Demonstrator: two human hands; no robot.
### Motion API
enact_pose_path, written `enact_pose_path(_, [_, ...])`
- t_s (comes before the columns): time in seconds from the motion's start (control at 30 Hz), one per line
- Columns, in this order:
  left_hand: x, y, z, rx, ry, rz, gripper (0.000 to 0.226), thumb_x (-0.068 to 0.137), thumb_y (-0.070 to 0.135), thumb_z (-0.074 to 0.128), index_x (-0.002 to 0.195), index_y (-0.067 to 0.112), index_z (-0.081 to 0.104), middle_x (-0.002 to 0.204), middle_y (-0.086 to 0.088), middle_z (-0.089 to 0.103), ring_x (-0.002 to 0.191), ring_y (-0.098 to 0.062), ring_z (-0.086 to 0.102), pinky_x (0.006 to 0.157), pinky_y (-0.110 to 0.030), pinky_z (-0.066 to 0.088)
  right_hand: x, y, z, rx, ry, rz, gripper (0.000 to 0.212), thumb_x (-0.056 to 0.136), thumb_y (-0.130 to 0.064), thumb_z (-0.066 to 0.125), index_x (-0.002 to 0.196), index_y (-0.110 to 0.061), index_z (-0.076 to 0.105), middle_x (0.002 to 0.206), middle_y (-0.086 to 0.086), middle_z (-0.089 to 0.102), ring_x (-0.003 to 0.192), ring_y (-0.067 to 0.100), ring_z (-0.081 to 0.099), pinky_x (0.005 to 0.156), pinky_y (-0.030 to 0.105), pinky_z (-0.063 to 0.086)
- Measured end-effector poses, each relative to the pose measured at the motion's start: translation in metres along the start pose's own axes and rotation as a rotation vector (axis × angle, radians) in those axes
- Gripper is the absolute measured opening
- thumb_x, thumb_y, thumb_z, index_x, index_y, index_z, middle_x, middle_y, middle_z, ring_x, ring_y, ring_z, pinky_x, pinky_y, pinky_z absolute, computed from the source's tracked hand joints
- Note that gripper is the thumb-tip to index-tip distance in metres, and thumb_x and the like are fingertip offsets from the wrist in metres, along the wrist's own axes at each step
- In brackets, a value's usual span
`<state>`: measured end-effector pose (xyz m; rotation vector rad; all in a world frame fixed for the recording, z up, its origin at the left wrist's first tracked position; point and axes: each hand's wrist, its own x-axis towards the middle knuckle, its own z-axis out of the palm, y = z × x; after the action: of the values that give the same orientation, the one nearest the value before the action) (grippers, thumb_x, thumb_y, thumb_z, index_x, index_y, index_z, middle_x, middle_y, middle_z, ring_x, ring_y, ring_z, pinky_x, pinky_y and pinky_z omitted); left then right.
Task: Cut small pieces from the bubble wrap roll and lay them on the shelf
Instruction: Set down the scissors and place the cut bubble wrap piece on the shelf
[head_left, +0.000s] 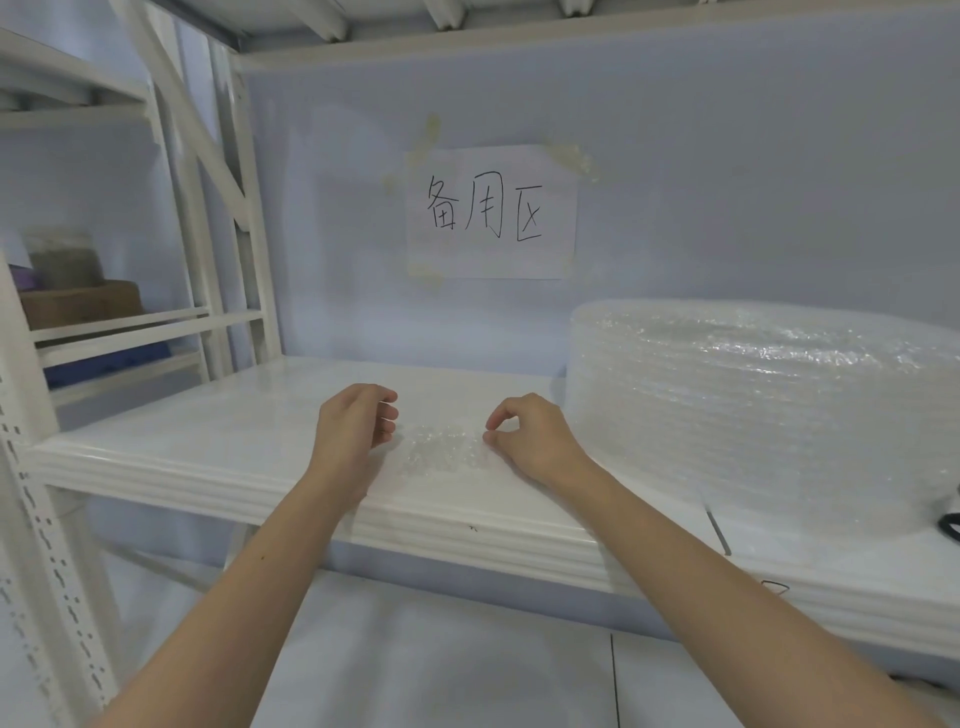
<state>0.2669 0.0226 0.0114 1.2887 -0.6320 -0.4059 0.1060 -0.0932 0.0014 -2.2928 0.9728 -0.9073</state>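
A small clear piece of bubble wrap (441, 449) lies flat on the white shelf (218, 447), between my two hands. My left hand (356, 421) hovers at the piece's left edge with its fingers curled and apart, holding nothing. My right hand (530, 434) rests at the right edge, and its thumb and forefinger pinch or touch the piece's corner. The big bubble wrap roll (753, 410) lies on the shelf to the right, close to my right forearm.
A handwritten paper sign (491, 210) is taped to the back wall. A thin dark tool (717, 525) lies near the shelf's front edge under the roll. A neighbouring rack at left holds cardboard boxes (78, 301). White upright posts (249, 208) stand at the shelf's left end.
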Motion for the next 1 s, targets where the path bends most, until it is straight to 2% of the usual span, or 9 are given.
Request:
enact_pose_path(0.13, [0.0, -0.0006, 0.0, 0.002, -0.005, -0.004, 0.02, 0.093, 0.008, 0.047, 0.092, 0.002, 0.066, 0.079, -0.011, 0.058, 0.068, -0.021, 0.051, 0.068, -0.029, 0.048, -0.0013, -0.0006, 0.0001, -0.036, -0.018, 0.002, 0.018, 0.09, -0.019, 0.066, 0.103, -0.008, 0.073, 0.12, 0.007, 0.065, 0.112, 0.022, 0.059, 0.082, 0.022, 0.038])
enact_pose_path(0.5, [0.0013, -0.0014, 0.0001, 0.009, -0.01, 0.0, 0.02, 0.093, 0.007, 0.047, 0.088, 0.004, 0.066, 0.078, -0.011, 0.058, 0.067, -0.02, 0.051, 0.068, -0.029, 0.047, -0.0054, 0.0006, -0.0038, 0.041, -0.101, -0.033, 0.021, 0.089, -0.018, 0.065, 0.107, -0.011, 0.073, 0.113, 0.001, 0.07, 0.097, 0.011, 0.06, 0.078, 0.017, 0.04])
enact_pose_path(0.57, [0.0015, -0.0021, -0.001, 0.005, -0.016, 0.004, 0.019, 0.093, 0.007, 0.047, 0.089, 0.003, 0.066, 0.078, -0.011, 0.058, 0.066, -0.02, 0.051, 0.067, -0.029, 0.047, -0.0058, 0.0014, -0.0034, 0.067, -0.113, -0.032, 0.019, 0.088, -0.02, 0.066, 0.105, -0.014, 0.073, 0.113, 0.0, 0.071, 0.098, 0.011, 0.062, 0.075, 0.015, 0.041])
enact_pose_path(0.7, [0.0023, -0.0033, -0.0008, 0.011, -0.012, 0.005, 0.02, 0.093, 0.007, 0.047, 0.087, 0.004, 0.066, 0.078, -0.011, 0.058, 0.067, -0.021, 0.052, 0.068, -0.029, 0.048, -0.0062, 0.0016, -0.0032, 0.084, -0.124, -0.034, 0.021, 0.087, -0.022, 0.067, 0.107, -0.015, 0.073, 0.114, -0.001, 0.07, 0.104, 0.012, 0.063, 0.082, 0.018, 0.042])
enact_pose_path(0.9, [-0.0005, -0.0079, 0.0002, 0.208, 0.035, 0.156, 0.022, 0.093, 0.011, 0.046, 0.083, 0.009, 0.066, 0.079, -0.006, 0.063, 0.071, -0.017, 0.055, 0.074, -0.033, 0.047, -0.0088, -0.0007, -0.0053, 0.062, -0.08, -0.041, 0.024, 0.093, -0.021, 0.06, 0.113, -0.014, 0.07, 0.127, 0.0, 0.061, 0.118, 0.017, 0.056, 0.085, 0.02, 0.036])
enact_pose_path(1.0, [-0.0054, -0.0075, 0.0013, 0.312, 0.072, 0.238, 0.024, 0.093, 0.014, 0.047, 0.082, 0.007, 0.067, 0.075, -0.002, 0.062, 0.067, -0.015, 0.053, 0.064, -0.031, 0.042, -0.0086, -0.0007, -0.006, 0.054, 0.003, -0.059, 0.022, 0.096, -0.016, 0.053, 0.111, -0.012, 0.07, 0.127, 0.005, 0.057, 0.119, 0.018, 0.054, 0.087, 0.019, 0.033])
